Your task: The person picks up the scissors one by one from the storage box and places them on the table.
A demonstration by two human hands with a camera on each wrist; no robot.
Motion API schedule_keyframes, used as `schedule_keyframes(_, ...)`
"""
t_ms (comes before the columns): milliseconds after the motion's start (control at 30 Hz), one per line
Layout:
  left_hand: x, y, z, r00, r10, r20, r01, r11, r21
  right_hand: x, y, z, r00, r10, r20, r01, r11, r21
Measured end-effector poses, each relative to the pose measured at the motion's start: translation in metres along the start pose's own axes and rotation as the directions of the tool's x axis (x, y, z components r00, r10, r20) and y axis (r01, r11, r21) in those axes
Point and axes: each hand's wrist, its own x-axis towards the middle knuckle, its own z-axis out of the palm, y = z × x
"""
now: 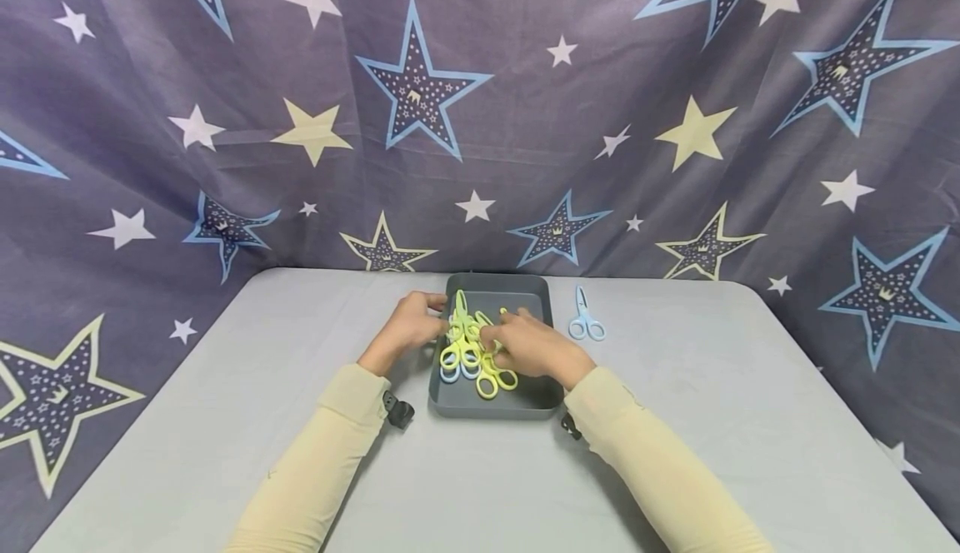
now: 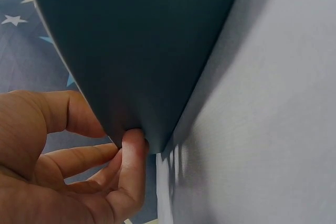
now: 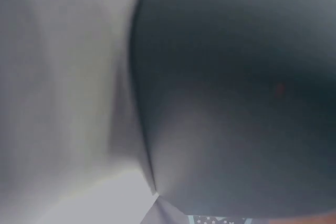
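Both wrist views close beside tray [image 1: 495, 411]

My left sleeve [image 1: 307, 474] and right sleeve [image 1: 660, 470] were long, plain, pale yellow. A small, blocky black device [image 1: 398, 411] sat at the left cuff [image 1: 356, 389]; a second black device [image 1: 571, 427], partly hidden, showed by the right cuff [image 1: 596, 396]. Left hand [image 1: 407, 324] and right hand [image 1: 534, 345]: bare.

Dark grey tray [image 1: 498, 412] and yellow-green scissors [image 1: 462, 341] at centre; light blue scissors [image 1: 582, 318] to the right; pale grey table [image 1: 480, 486]; purplish-grey backdrop [image 1: 495, 28] with blue, yellow, white stars [image 1: 415, 87].
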Motion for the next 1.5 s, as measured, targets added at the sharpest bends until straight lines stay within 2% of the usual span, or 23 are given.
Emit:
schedule_keyframes(300, 0.001, 0.000, -0.001, 1.000, -0.001, -0.003, 0.001, 1.000, -0.009, -0.002, -0.005, -0.002, 0.998, -0.052, -0.030, 0.049, 0.995, -0.084)
schedule_keyframes(467, -0.001, 0.001, -0.001, 1.000, -0.001, -0.009, 0.001, 1.000, -0.015, -0.005, -0.007, -0.005, 0.996, -0.056, -0.063, 0.050, 0.994, -0.101)
schedule_keyframes(767, 0.000, 0.001, -0.001, 1.000, -0.001, -0.007, 0.001, 1.000, -0.009, -0.011, -0.004, -0.012, 0.995, -0.017, -0.094, 0.009, 0.996, -0.090)
schedule_keyframes(1000, 0.002, 0.001, -0.001, 1.000, 0.001, -0.003, -0.001, 1.000, 0.000, -0.017, 0.004, -0.021, 0.987, -0.019, -0.162, 0.002, 0.994, -0.108)
schedule_keyframes(1200, 0.001, 0.001, 0.000, 1.000, -0.005, -0.003, 0.005, 1.000, -0.004, -0.023, 0.013, -0.027, 0.983, 0.004, -0.183, -0.023, 0.995, -0.099)
schedule_keyframes(1500, 0.000, -0.001, 0.001, 1.000, 0.004, -0.005, -0.004, 1.000, 0.009, -0.035, 0.030, -0.034, 0.967, 0.092, -0.239, -0.108, 0.993, -0.054)
